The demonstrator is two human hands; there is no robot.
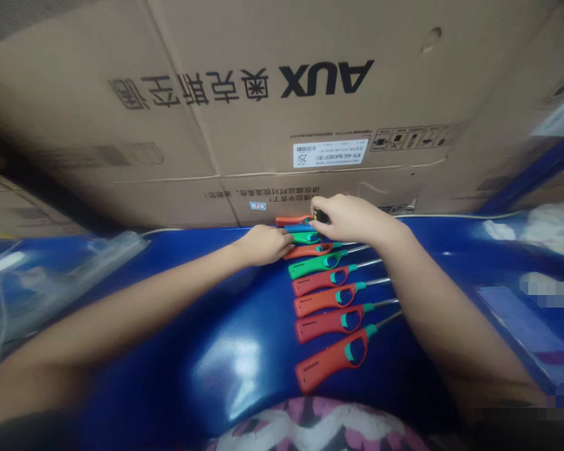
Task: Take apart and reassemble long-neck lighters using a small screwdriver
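Note:
Long-necked gas lighters lie in a row on the blue table, handles to the left and metal necks to the right. The nearest is a red lighter (326, 366), with more red ones, an orange lighter (319, 304) and a green lighter (310, 265) behind it. At the far end, my left hand (266, 244) has its fingers curled at the handle ends of a blue lighter (297, 229) and a green one. My right hand (345, 217) pinches a small black thing with yellow marks (319, 216), beside the farthest orange-red lighter (289, 220). Its kind is unclear.
A large cardboard carton (244, 144) with upside-down print stands along the table's far edge. Clear plastic packaging (108, 257) lies at the left. On the right are a flat packet (521, 326) and white plastic bags (554, 228). Patterned cloth (310, 426) shows at the near edge.

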